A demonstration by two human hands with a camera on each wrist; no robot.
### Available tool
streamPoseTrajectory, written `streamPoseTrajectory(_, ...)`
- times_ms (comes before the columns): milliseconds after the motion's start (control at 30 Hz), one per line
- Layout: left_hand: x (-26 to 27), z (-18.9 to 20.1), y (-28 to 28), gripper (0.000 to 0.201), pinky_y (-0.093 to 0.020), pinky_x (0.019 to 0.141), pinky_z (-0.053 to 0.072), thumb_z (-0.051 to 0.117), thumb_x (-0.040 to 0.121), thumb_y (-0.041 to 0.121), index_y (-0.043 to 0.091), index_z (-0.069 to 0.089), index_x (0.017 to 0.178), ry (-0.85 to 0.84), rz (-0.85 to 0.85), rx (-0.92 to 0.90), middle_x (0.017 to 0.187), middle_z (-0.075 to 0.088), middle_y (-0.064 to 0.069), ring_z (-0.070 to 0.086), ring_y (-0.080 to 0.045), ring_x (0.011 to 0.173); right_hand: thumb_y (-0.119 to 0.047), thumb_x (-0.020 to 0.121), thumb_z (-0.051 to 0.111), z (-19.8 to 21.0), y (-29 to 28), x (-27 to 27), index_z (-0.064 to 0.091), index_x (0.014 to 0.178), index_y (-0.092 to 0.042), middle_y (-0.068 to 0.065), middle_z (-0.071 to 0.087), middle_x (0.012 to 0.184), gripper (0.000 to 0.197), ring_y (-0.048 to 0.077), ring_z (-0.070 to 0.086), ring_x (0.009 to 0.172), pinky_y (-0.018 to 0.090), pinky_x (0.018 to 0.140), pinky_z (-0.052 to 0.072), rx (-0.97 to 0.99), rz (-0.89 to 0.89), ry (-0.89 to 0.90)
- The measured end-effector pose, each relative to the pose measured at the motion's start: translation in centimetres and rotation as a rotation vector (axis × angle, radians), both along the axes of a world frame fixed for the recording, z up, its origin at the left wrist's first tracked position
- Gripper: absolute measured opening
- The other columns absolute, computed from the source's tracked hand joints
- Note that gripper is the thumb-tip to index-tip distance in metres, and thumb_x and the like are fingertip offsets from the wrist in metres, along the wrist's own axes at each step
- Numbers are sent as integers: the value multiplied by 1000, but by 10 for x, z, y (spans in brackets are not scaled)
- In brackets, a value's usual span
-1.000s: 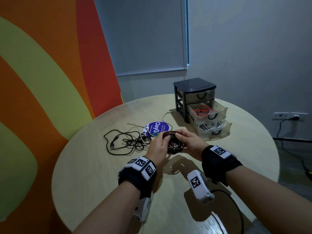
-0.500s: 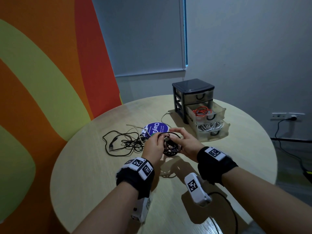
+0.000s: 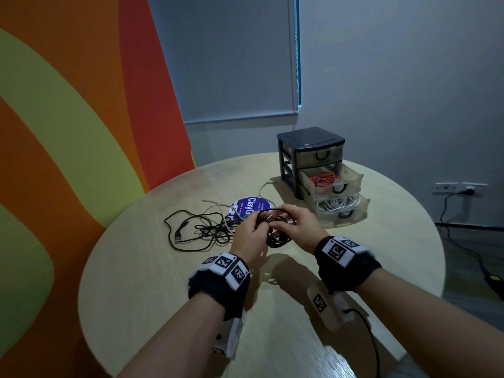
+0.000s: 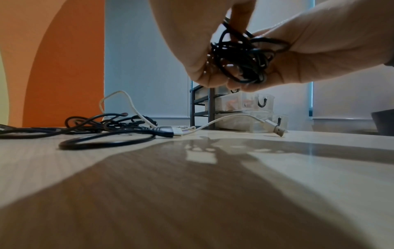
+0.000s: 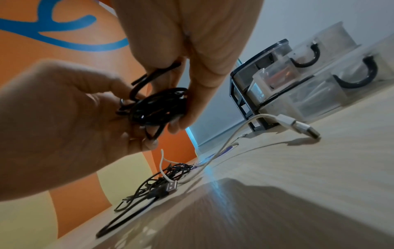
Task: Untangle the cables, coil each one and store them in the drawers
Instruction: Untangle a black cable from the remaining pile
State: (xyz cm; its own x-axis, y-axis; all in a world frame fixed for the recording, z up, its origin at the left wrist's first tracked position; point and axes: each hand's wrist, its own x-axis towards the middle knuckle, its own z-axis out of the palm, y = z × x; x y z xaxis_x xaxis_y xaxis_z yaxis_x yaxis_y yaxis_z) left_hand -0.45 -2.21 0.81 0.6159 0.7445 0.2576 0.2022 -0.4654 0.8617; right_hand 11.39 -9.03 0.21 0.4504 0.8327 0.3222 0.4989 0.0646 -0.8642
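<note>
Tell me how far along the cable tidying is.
Done: an orange cable lies coiled in the open middle drawer, a white cable in the open bottom drawer. In hand: left hand and right hand hold a black coil. Left: the tangle on the table.

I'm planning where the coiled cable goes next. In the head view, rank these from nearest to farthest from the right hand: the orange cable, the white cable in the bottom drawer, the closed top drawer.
From the right hand, holding the black cable coil:
1. White cable, in the open bottom drawer, just right of the hand.
2. Orange cable, in the open middle drawer, one level up.
3. Closed top drawer, highest and farthest back.
</note>
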Motion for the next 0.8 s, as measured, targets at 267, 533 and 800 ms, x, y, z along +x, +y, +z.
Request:
streamPoseTrajectory(267,-1,-2,-2,30,-10,70,45,60,88,14,13,52,117,44,4,71,99,55,4,55,-8,91,-9,92,55,4,0,-3,57,113,-6,-13,51,83,22,12,53,89,30,87,45,-82,53,-27)
streamPoseTrajectory(533,2,-3,5,35,-21,78,41,49,93,10,9,46,127,97,111,43,115,59,-8,53,-14,94,-5,90,57,1,-3,2,57,94,-16,-4,59,92,11,17,54,83,35,79,46,-55,80,278)
streamPoseTrajectory(800,4,-9,6,36,-35,93,51,49,95,9,15,47,130,46,33,-62,121,59,-10,60,-22,107,-5,94,50,-2,-5,4,50,82,-18,5,60,80,18,15,58,73,30,71,45,-28,85,581)
